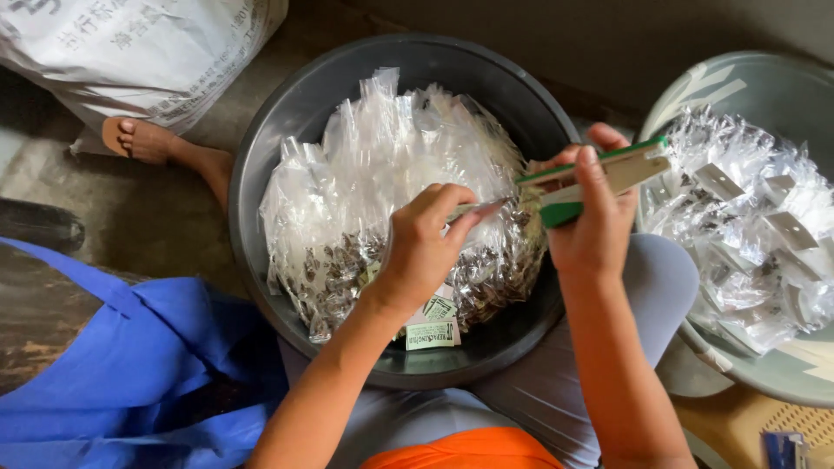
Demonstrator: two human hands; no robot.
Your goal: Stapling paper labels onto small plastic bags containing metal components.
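My left hand [423, 247] pinches the top of a small clear plastic packet [482, 210] over a dark round basin [287, 130]. My right hand [595, 217] grips a green and white stapler [599, 178], whose jaws meet the packet's top edge. The basin rests on my lap and is full of small clear bags [382, 165] holding dark seeds. Small green and white paper labels [432, 326] lie at the basin's near side under my left wrist.
A grey-green basin [756, 87] at the right holds several finished packets [747, 226] with folded labels. A large white printed sack [130, 43] stands at upper left, with a person's bare foot [143, 139] below it. Blue cloth [122, 373] lies at lower left.
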